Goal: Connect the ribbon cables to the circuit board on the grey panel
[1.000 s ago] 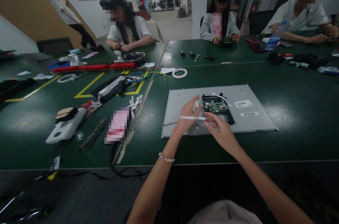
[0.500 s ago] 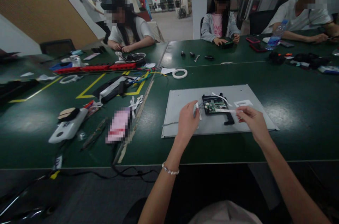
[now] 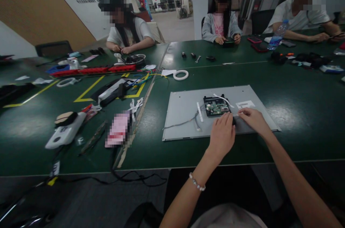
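Note:
A grey metal panel (image 3: 185,102) lies flat on the green table (image 3: 296,131) in front of me. A small green circuit board (image 3: 215,106) in a black frame sits on it, with a white strip (image 3: 199,111) and thin grey wires (image 3: 183,123) to its left. My left hand (image 3: 222,133) lies flat on the panel just below the board, fingers together. My right hand (image 3: 253,119) rests beside it, fingertips pressed down by a black part (image 3: 234,120) and a white label (image 3: 245,104). The strip I held is out of sight.
A tape roll (image 3: 180,74) lies beyond the panel. To the left are a white device (image 3: 64,132), a red bar (image 3: 91,70), coloured wires (image 3: 140,78) and yellow floor-tape lines. Three people sit at the far side, with phones, a water bottle (image 3: 276,41) and small tools.
My right hand carried the white strip from the left to the right of the board, then came down onto the panel. My left hand moved right and down and now lies flat beside it.

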Tool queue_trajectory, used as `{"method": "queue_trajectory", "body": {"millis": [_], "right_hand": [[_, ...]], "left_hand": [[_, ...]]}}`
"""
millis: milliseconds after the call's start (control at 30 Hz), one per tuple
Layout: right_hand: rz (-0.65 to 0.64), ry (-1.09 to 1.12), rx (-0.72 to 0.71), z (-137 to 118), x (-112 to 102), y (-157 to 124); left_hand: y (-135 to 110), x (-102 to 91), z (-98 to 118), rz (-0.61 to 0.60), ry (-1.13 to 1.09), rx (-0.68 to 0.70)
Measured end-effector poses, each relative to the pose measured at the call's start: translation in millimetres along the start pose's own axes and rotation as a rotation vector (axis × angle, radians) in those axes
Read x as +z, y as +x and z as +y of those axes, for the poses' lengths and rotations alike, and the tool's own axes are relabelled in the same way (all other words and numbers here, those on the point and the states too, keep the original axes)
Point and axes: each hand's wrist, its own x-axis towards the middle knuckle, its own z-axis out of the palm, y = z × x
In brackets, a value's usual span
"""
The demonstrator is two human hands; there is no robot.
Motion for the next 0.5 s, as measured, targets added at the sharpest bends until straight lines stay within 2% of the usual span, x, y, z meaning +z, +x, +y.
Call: {"method": "queue_trajectory", "body": {"millis": [167,267,400,500], "right_hand": [[0.037,-0.117,-0.036,-11,6,-2],[0.067,-0.23,-0.031,-18,13,-6],[0.123,-0.487,-0.025,-25,18,-14],[0.153,-0.547,0.013,-28,18,-18]], "left_hand": [[-2,16.1,0,-0.054,0.063,-0.005],[-4,19.2,-1,-0.06,0.073,0.004],[-6,20.8,-1,-0.049,0.079,-0.003],[-7,22.0,3,-0.018,0.1,-0.027]]}}
